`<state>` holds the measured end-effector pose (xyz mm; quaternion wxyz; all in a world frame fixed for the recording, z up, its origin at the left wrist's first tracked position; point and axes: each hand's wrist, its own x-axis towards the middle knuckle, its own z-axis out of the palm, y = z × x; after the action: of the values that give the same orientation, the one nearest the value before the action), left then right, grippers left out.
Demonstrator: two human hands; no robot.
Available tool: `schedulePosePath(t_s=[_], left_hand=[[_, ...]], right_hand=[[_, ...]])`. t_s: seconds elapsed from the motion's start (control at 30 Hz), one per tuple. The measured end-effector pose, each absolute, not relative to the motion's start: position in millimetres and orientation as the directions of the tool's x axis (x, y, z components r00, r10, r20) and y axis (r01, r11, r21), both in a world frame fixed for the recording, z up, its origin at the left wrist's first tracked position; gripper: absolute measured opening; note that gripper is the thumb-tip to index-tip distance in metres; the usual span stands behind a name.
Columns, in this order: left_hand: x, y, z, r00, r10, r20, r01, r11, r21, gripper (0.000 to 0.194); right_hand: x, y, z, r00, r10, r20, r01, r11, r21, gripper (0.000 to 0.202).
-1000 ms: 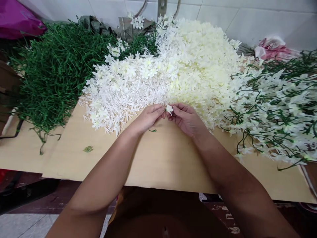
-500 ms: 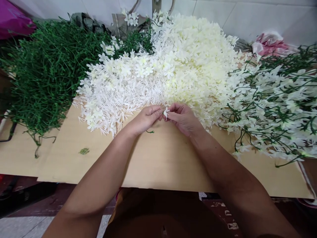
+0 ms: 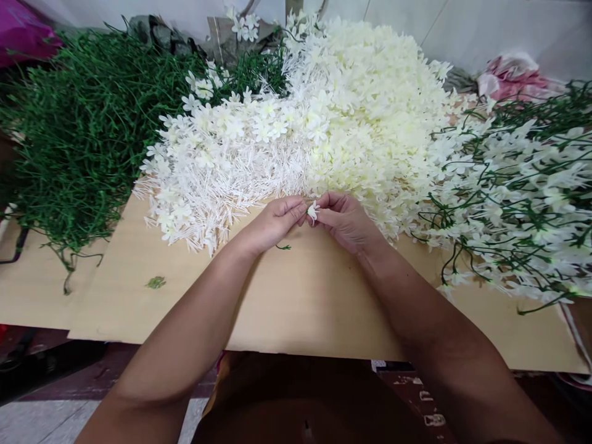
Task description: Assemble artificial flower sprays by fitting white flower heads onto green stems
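My left hand [image 3: 284, 219] is closed in a pinch on a green plastic stem [image 3: 283, 247], whose tail pokes out below the fingers. Facing it, my right hand [image 3: 345, 219] pinches a small white artificial flower [image 3: 313, 212] between thumb and fingers. The flower's base meets the stem between the two hands; the exact joint is hidden by my fingertips. Just beyond my hands lies a heap of loose white and cream flower heads [image 3: 370, 117], with thin white stalks [image 3: 259, 163] showing at its left.
To the left is a big pile of green stems [image 3: 92, 123]. White flowers on green stems [image 3: 518, 203] are heaped at the right. Cardboard [image 3: 305, 302] covers the table, with a small greenish scrap [image 3: 156, 282] on it. A tiled wall [image 3: 481, 31] stands behind.
The white flower in my right hand has turned slightly and shows more of itself. Both hands hold almost the same place; the view has shifted a little.
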<state>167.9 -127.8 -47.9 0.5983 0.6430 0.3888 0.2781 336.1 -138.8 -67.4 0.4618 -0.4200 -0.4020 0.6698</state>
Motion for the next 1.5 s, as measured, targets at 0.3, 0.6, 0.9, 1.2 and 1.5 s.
schedulePosePath(t_s=[0.3,0.6,0.9,1.2,1.5], left_hand=[[171.2,-130.5,-53.6,0.557,0.83,-0.016,0.195,-0.112,0.974,0.033],[147.0,-126.3,-34.2,0.593,0.78,-0.201,0.449,-0.113,0.886,0.031],[117.3,-127.0,-20.3,0.554,0.692,-0.463,0.711,-0.104,0.695,0.024],[110.5,-124.9,-21.8,0.414,0.822,-0.391,0.75,-0.065,0.658,0.026],[125.1,-121.8,-31.9,0.35,0.929,-0.122,0.727,-0.187,0.661,0.025]], right_hand=[[330.8,-141.0,-70.6,-0.15,0.975,-0.164,-0.2,-0.193,-0.961,0.023],[335.6,-146.1,-54.4,-0.277,0.956,-0.095,0.021,-0.092,-0.996,0.017],[356.4,-150.1,-29.4,-0.328,0.945,0.002,0.551,0.193,-0.812,0.018],[315.3,-127.9,-49.8,-0.468,0.877,0.108,0.772,0.465,-0.434,0.035],[327.7,-118.9,-70.9,-0.211,0.829,0.518,0.515,0.544,-0.662,0.012]])
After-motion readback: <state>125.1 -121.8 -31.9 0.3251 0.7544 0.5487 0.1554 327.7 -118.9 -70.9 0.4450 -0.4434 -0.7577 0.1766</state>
